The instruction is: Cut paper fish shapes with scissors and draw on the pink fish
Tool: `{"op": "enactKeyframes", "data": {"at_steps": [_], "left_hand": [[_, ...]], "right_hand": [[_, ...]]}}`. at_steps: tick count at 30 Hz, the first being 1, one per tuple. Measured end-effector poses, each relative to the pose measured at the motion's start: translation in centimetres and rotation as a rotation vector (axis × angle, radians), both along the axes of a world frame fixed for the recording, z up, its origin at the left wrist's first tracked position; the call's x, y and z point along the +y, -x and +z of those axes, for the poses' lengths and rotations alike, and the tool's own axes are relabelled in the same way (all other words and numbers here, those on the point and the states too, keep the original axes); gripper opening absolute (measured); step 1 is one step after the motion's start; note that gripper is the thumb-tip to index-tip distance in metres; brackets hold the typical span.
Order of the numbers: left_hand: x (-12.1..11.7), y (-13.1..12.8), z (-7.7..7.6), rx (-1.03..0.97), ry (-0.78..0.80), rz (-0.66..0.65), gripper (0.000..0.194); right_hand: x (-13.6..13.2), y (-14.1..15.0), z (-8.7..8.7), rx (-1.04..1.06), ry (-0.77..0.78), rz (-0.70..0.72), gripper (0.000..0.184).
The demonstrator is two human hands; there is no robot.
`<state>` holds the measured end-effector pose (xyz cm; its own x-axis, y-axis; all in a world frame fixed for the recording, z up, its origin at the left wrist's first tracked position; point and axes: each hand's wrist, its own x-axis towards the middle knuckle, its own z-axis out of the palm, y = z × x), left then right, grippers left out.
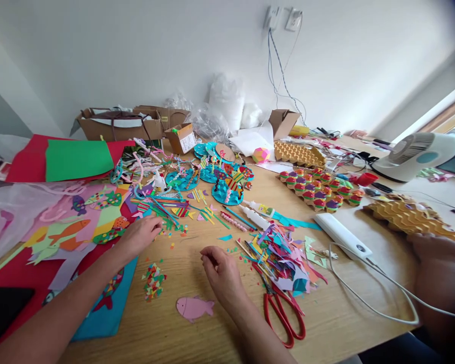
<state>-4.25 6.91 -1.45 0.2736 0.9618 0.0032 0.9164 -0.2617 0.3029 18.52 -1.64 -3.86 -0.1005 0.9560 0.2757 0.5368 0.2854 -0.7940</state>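
My left hand point(146, 233) is over the paper scraps on the left, its fingers drawn together close to small coloured paper bits point(177, 230). What it holds, if anything, is too small to see. My right hand point(220, 270) is curled above the wooden table, thumb near the fingertips; whatever may be inside is hidden. Between and below the hands lies a pink paper fish point(194, 308) with a drawn eye and gill line. Left of the fish is a small heap of coloured paper confetti point(154, 281). Red-handled scissors point(284, 313) lie right of my right wrist.
A pile of paper offcuts point(284, 255), glue bottles point(256, 217) and a white power bank point(343, 235) with a cable lie to the right. Another person's hand point(436, 258) touches an egg tray point(409, 215). Blue decorated plates point(227, 192) stand behind; paper fish point(69, 230) lie left.
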Motion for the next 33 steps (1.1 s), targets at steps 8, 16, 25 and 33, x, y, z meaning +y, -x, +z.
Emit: {"op": "enactKeyframes", "data": {"at_steps": [8,16,25,33], "left_hand": [[1.1,0.8,-2.0,0.095,0.047,-0.043,0.018],[0.4,0.5,-1.8,0.078,0.003,-0.016,0.015],[-3.6,-2.9,1.9,-0.126,-0.069,-0.114,0.014],[-7.7,-6.3,2.1,-0.507,-0.103,-0.168,0.015]], "right_hand": [[-0.2,0.1,-0.2,0.053,0.024,0.009,0.018],[0.2,0.3,-0.7,0.398,0.250,0.049,0.013],[0.0,-0.2,1.0,1.101,0.656,0.139,0.021],[-0.2,-0.6,1.8,1.308,0.785,0.288,0.034]]}}
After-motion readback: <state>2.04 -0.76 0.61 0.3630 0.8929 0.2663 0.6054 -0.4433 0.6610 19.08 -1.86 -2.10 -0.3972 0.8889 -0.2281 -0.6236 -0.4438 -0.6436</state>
